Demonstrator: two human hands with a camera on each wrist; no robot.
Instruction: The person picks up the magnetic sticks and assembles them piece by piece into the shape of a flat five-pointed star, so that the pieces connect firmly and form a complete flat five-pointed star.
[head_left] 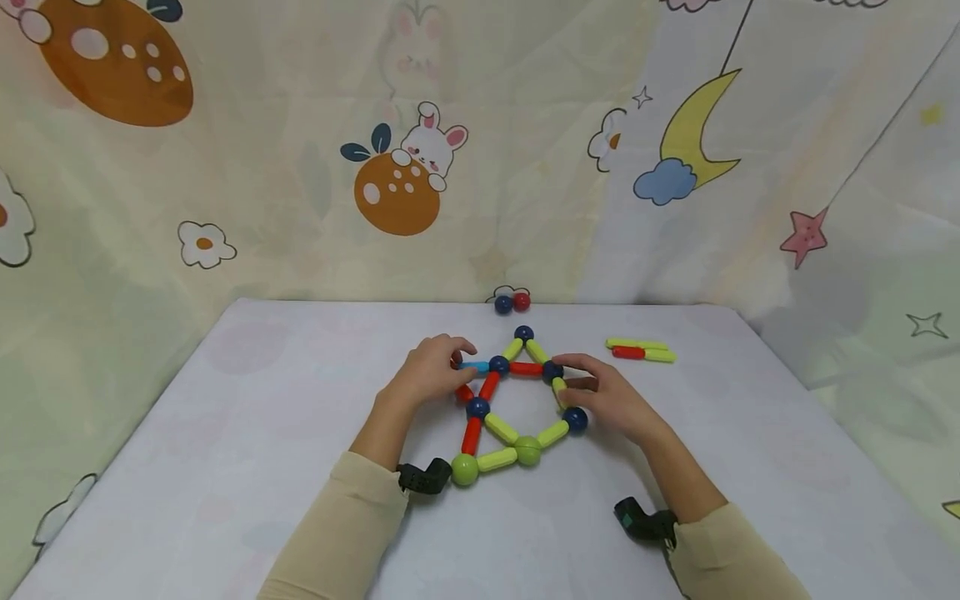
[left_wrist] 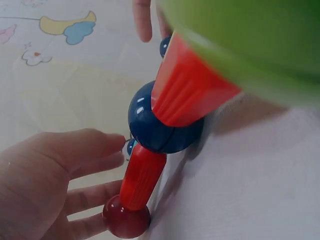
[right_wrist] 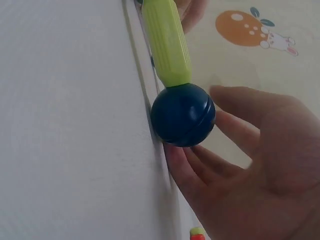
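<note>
A flat frame of magnetic rods and balls lies on the table. My left hand (head_left: 431,367) is at its upper left, thumb and fingers around the end of a light blue rod (head_left: 476,367). Close to those fingers sits a dark red ball (left_wrist: 126,217), joined to a red rod (left_wrist: 144,177). On the other side my right hand (head_left: 611,398) pinches a yellow-green rod (head_left: 559,392) between two dark blue balls, the upper ball (head_left: 552,370) by the index finger and the lower ball (right_wrist: 183,115) below the thumb. Fingertip contact is partly hidden in both wrist views.
Loose yellow-green and red rods (head_left: 641,350) lie right of the frame. At the table's back edge are a dark blue ball (head_left: 504,304) and a red ball (head_left: 522,302). Nearest me is a green ball (head_left: 465,470) at the frame's corner, beside the left wrist camera.
</note>
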